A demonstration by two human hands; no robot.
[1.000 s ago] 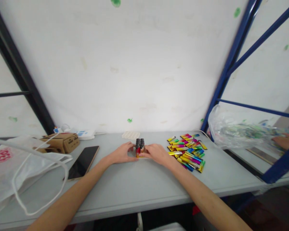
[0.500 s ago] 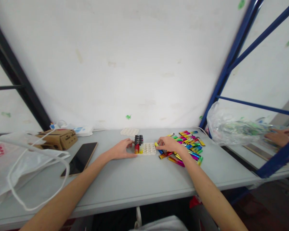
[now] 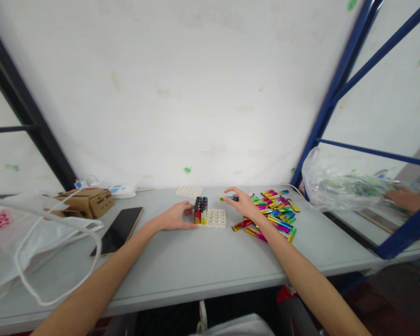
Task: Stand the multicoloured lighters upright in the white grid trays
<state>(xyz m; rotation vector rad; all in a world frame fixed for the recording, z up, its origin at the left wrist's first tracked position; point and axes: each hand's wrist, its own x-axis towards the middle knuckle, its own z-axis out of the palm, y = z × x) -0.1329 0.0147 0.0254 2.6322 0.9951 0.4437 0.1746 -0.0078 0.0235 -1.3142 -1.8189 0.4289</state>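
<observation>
A white tray with round sockets (image 3: 216, 218) lies on the grey table (image 3: 203, 261). Several lighters (image 3: 200, 210) stand upright in its left end. My left hand (image 3: 177, 216) rests against the tray's left side, fingers curled near the standing lighters. My right hand (image 3: 241, 201) hovers just right of the tray and pinches one colourful lighter (image 3: 228, 198), held level above the table. A heap of bright metallic lighters (image 3: 275, 212) lies to the right of that hand.
A second white tray (image 3: 189, 191) sits by the wall. A phone (image 3: 119, 229), a cardboard box (image 3: 86, 201) and a white plastic bag (image 3: 17, 238) are at the left. Another person's hand (image 3: 408, 198) works at a clear bag (image 3: 339, 184) beyond the blue frame (image 3: 331, 100).
My right hand left the tray, reached into the heap and has lifted one lighter off the table. The tray's empty sockets now show. My left hand stayed by the tray.
</observation>
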